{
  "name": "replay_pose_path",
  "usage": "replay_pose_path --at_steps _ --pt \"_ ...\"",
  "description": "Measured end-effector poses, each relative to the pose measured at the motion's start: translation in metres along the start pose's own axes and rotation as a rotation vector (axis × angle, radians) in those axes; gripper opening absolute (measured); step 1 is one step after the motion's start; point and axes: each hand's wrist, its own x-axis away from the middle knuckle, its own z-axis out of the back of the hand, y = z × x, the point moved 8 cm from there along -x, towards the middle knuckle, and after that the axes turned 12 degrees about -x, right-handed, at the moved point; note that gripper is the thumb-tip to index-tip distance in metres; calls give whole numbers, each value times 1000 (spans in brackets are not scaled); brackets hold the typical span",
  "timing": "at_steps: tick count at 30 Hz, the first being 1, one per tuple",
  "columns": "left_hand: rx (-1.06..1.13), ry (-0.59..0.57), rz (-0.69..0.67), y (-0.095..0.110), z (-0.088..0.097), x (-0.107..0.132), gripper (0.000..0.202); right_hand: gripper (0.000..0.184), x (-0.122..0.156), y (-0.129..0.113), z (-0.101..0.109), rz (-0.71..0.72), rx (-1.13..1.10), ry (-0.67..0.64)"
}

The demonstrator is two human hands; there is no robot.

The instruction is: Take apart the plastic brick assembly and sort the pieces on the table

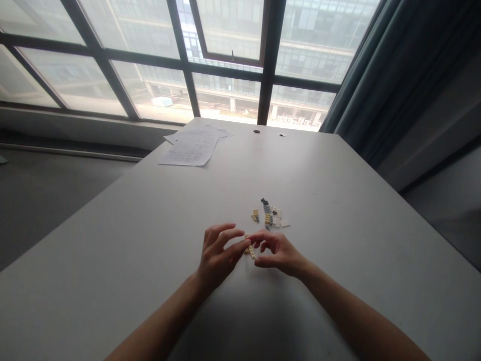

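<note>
My left hand (pixel 218 253) and my right hand (pixel 276 253) meet over the white table (pixel 150 240), fingertips pinched on a small tan brick piece (pixel 251 251) held between them. Just beyond the hands lies a little heap of small bricks (pixel 268 214) in tan, grey, dark and white. The left hand's other fingers are raised and spread; the right hand's fingers curl inward.
Several printed paper sheets (pixel 193 145) lie at the far left of the table. Two small round holes (pixel 256 131) sit near the far edge. A large window is behind the table, and a dark curtain (pixel 394 75) hangs at the right.
</note>
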Motion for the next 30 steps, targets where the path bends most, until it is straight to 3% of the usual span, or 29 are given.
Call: replay_pose_path --at_steps 3,8,12,20,30 --pt "-25 -36 -24 1 -4 3 23 44 1 -4 1 24 139 22" --pt "-50 -194 43 -14 -23 7 22 48 4 -12 17 126 571 164" --pt "4 -363 14 -19 -40 14 17 47 2 1 21 63 765 146" --pt "87 -509 -41 -12 -49 20 17 47 -2 11 16 23 883 138" --pt "65 -512 -26 -14 -50 22 14 43 -2 12 18 16 898 165"
